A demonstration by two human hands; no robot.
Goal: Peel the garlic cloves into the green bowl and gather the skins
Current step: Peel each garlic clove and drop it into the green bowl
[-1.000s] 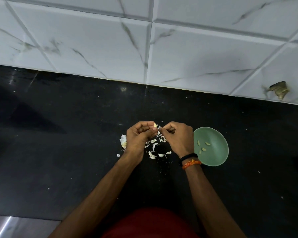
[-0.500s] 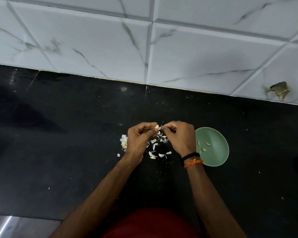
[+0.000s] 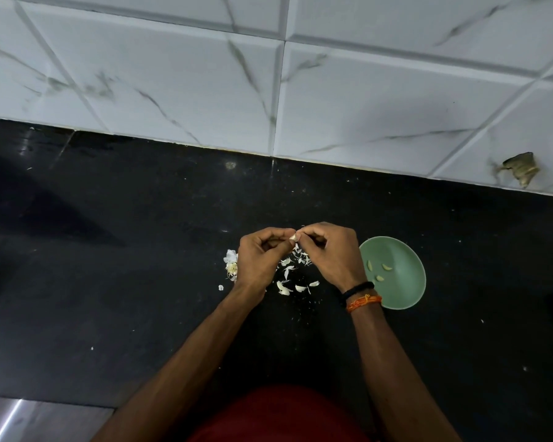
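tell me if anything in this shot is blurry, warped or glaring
Head view: wide-angle lens bends the wall tiles; dim, even light; small glare on the black counter far left; hands' shadow darkens the counter below; garlic clove and skins small but fairly sharp.

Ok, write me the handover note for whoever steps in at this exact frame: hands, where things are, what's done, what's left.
Left hand and right hand both pinch one garlic clove above the counter, mid-peel.
Green bowl sits right of the hands with three peeled cloves visible in it.
Loose skins lie scattered under the hands; the garlic head remnant lies left of the left hand.
Left: finish this clove, drop it in the bowl, peel any remaining, gather the skins.
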